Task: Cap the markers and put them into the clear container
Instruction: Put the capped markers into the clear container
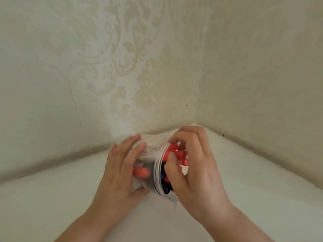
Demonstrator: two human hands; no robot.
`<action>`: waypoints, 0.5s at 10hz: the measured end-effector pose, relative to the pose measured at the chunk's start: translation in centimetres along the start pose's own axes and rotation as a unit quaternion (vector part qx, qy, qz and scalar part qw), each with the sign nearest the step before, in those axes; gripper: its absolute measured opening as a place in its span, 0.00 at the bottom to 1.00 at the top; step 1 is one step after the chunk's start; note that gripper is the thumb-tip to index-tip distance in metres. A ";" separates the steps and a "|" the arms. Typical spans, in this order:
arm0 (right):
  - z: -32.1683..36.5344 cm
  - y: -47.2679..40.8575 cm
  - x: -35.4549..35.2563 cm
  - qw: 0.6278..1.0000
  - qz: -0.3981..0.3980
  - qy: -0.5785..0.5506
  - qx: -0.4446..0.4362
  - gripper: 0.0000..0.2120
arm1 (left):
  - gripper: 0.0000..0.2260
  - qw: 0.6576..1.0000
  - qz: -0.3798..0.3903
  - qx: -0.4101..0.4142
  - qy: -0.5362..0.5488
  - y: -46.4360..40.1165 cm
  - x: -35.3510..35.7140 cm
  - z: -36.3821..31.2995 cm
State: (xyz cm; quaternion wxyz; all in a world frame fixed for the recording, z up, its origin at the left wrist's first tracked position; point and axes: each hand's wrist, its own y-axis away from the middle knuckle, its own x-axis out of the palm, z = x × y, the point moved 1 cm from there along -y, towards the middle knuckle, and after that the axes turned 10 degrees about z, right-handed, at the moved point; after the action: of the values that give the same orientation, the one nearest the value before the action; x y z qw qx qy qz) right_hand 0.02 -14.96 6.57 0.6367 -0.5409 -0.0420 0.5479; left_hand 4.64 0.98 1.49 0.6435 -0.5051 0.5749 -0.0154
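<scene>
Hands at a clear container (158, 165), tipped on its side over a white surface (52, 198) in a corner of patterned wallpaper (122, 67). Left hand (120, 168) wrapped around the container's body, fingers spread over the top and thumb underneath, holding it tilted with the open rim facing right. Right hand (194, 165) at that rim, fingers curled and pinched on the ends of red markers (176, 153) poking out of the mouth; exact number in the pinch impossible to tell. More red caps (141, 172) visible through the clear wall beside the left palm, and dark blue or black marker ends (164, 182) low inside the opening. All markers in sight inside or partly inside the container. Everything slightly blurred. Bare forearms entering from the bottom edge.
</scene>
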 end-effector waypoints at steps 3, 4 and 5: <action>-0.6 0.1 0.4 0.983 0.011 0.170 -0.072 0.09 | 0.41 0.989 -0.041 -0.057 0.129 0.1 -0.1 -0.1; 0.4 0.1 1.0 0.983 0.093 0.132 -0.089 0.14 | 0.41 0.984 -0.025 -0.087 0.156 0.4 0.1 1.2; 0.2 0.0 -1.0 0.996 0.007 0.035 -0.077 0.11 | 0.43 0.964 -0.040 -0.163 0.208 0.4 -0.3 1.8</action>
State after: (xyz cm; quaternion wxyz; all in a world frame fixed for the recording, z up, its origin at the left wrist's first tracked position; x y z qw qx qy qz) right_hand -0.48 -15.56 7.19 0.5907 -0.6073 -0.0584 0.5281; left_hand 5.67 2.46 1.17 0.4172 -0.6113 0.6705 -0.0517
